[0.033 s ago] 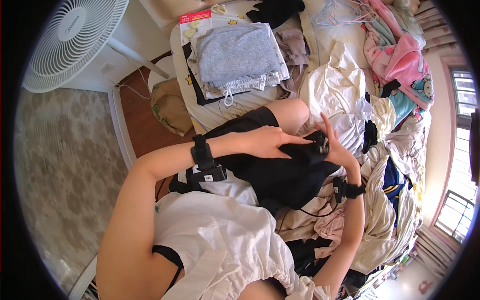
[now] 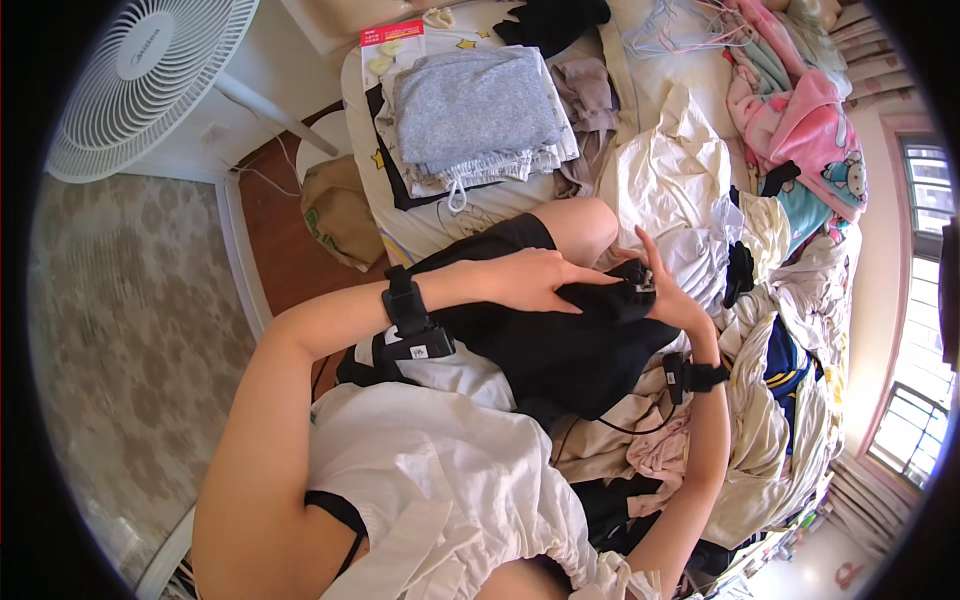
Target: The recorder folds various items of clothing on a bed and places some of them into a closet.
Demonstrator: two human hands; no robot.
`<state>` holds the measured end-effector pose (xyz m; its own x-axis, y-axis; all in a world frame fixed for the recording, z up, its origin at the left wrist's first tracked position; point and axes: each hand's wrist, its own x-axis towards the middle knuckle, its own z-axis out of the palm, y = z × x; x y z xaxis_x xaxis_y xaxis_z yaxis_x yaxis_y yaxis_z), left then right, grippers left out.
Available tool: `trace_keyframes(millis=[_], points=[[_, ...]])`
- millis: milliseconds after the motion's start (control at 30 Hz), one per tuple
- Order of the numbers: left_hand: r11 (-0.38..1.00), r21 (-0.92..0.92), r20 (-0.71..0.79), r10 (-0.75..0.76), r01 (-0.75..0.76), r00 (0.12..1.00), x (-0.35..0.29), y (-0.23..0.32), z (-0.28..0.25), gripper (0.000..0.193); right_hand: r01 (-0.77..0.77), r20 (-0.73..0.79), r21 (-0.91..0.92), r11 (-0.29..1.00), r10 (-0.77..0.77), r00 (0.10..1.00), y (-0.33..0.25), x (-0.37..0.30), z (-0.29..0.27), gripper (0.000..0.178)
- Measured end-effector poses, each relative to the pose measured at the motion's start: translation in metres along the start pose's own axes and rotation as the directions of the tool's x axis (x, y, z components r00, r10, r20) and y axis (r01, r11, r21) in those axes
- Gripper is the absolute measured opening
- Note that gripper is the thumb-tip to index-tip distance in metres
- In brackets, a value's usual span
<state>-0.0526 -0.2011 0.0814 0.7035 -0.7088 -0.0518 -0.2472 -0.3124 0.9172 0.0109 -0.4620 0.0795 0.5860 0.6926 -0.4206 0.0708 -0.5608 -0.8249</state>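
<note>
A black garment (image 2: pixel 570 355) lies spread across my lap, its far right end bunched up by my hands. My right hand (image 2: pixel 672 300) grips that bunched end, one finger sticking up. A small shiny grey-white detail (image 2: pixel 645 284) shows on the cloth there; I cannot make out what it is. From the left, my left hand (image 2: pixel 535 280) rests on the garment, index finger stretched toward the bunch and thumb apart from it. The undersides of both hands are hidden. Each wrist wears a black strap with a small box.
Beyond my knee, a folded stack with a grey garment (image 2: pixel 475 110) on top sits on the bed. Crumpled clothes (image 2: pixel 765 400) heap up on the right; pale hangers (image 2: pixel 680 30) lie at the far side. A white fan (image 2: pixel 150 55) and brown bag (image 2: pixel 345 210) stand left.
My right fingers and the bunched black cloth have shifted very slightly. My left hand is in nearly the same place.
</note>
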Motion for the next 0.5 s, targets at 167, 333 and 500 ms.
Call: trace_keyframes(millis=[167, 333, 500], points=[[0.990, -0.090, 0.025, -0.107, 0.109, 0.994, -0.011, 0.009, -0.020, 0.060, -0.121, 0.066, 0.101, 0.987, 0.115, 0.991, -0.021, 0.005, 0.001, 0.084], [0.803, -0.537, 0.103, -0.239, 0.256, 0.966, -0.037, -0.047, -0.033, 0.074, -0.197, -0.128, 0.085, 0.977, 0.207, 0.970, -0.082, -0.026, 0.001, 0.056], [0.626, -0.737, 0.161, -0.201, 0.253, 0.966, -0.079, -0.097, -0.028, 0.084, -0.193, -0.255, 0.013, 0.981, 0.190, 0.948, -0.108, -0.043, -0.001, 0.055]])
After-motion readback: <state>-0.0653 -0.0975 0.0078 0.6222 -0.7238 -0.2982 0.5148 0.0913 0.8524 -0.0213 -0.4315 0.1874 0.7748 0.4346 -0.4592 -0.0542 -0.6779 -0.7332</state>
